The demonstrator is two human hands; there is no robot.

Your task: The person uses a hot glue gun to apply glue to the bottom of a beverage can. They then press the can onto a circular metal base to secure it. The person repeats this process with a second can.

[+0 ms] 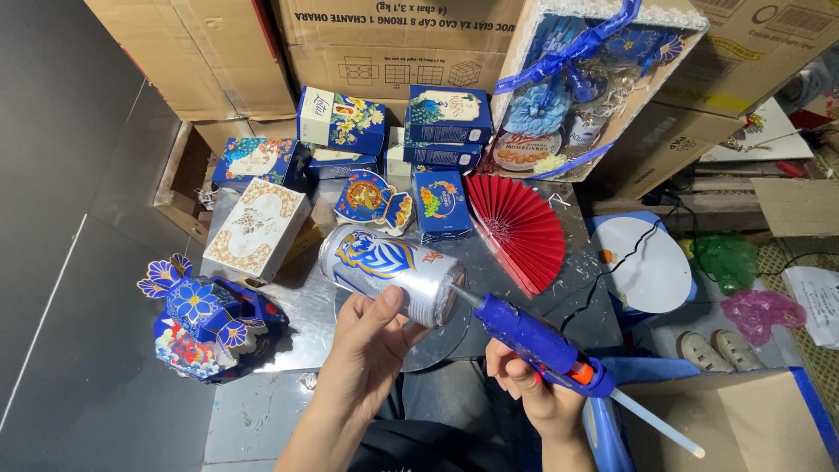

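My left hand (367, 345) grips a silver drink can (391, 273) with a blue emblem, tilted on its side with its base turned toward me. My right hand (533, 389) holds a blue hot glue gun (535, 336) with an orange trigger and a white glue stick sticking out of its back. The gun's metal nozzle touches the rim of the can's base. Both are held above a shiny silver board (306, 315) on the floor.
Several blue and white gift boxes (341, 118) stand behind the can, with a red paper fan (520, 227), a wrapped gift basket (581, 87) and cardboard cartons (393, 39). A blue flower-decorated box (205, 323) lies at left. A black cord (612, 271) runs right.
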